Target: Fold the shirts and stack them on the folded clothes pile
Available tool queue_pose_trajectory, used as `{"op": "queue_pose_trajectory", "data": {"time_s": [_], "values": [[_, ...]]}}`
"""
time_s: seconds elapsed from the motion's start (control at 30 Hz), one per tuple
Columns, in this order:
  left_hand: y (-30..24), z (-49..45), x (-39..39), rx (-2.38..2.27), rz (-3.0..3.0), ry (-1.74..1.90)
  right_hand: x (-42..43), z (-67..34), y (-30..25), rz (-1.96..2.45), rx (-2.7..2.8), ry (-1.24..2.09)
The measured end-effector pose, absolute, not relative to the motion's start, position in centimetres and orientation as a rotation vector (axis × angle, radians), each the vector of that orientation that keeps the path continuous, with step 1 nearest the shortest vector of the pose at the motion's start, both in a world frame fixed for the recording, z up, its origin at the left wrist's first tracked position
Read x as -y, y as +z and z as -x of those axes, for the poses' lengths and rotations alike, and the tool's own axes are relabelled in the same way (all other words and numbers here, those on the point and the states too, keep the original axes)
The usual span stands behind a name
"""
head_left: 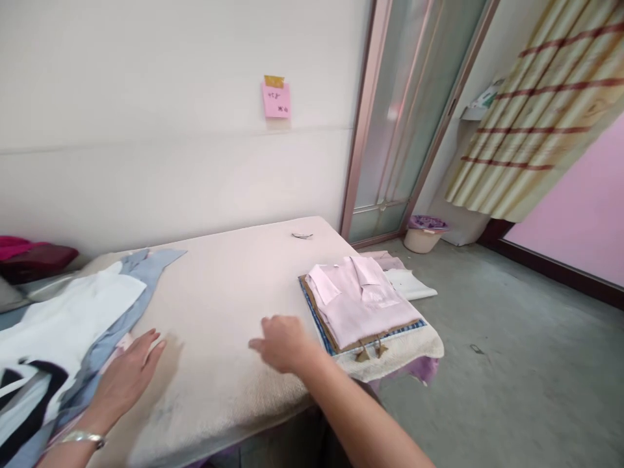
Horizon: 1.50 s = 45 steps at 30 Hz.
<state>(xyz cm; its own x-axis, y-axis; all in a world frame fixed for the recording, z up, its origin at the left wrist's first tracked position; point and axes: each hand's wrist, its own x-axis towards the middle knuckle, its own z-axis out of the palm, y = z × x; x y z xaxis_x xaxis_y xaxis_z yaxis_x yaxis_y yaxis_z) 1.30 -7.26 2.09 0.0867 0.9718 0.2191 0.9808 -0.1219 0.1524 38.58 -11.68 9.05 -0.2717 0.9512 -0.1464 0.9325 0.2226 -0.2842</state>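
Note:
My left hand (129,377), with a bracelet at the wrist, hovers over the edge of a loose pile of clothes. Its fingers are stretched out and nothing is in them. In that pile lie a white garment with black parts (73,312) and a blue-grey garment (158,270). My right hand (281,343) is above the bare middle of the cloth-covered table (229,279), slightly blurred. Its thumb and a fingertip are apart, and I see nothing held. To its right sits a folded pale pink collared shirt (363,309) on a stack of folded brown and blue checked clothes.
A thin dark object (302,235) lies near the table's back edge. White cloth (412,285) shows beyond the stack. A dark red bag (41,260) is at the far left. A lined bin (423,239) stands on the floor by the sliding door (394,149). A pink note (277,103) is taped to the wall.

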Motion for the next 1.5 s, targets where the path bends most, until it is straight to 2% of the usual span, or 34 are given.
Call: {"op": "queue_pose_trajectory", "data": {"time_s": [0.13,0.3,0.43,0.6,1.5], "values": [[2.0,2.3,8.6,2.34,2.006,-0.276,11.3,-29.3,4.5,1.624,2.737,0.783],[0.9,-0.8,7.3,2.32,2.204,-0.09,10.0,-26.2,0.5,1.7,2.771,0.729],[-0.6,-3.6,6.1,2.272,2.448,0.092,9.0,-26.3,0.7,1.719,2.714,0.796],[-1.6,-4.1,5.9,2.298,2.469,0.213,8.6,-26.4,0.7,1.706,2.734,0.814],[-4.4,-2.1,4.6,2.327,2.481,0.386,8.2,-26.2,-1.7,1.643,2.732,0.888]]}}
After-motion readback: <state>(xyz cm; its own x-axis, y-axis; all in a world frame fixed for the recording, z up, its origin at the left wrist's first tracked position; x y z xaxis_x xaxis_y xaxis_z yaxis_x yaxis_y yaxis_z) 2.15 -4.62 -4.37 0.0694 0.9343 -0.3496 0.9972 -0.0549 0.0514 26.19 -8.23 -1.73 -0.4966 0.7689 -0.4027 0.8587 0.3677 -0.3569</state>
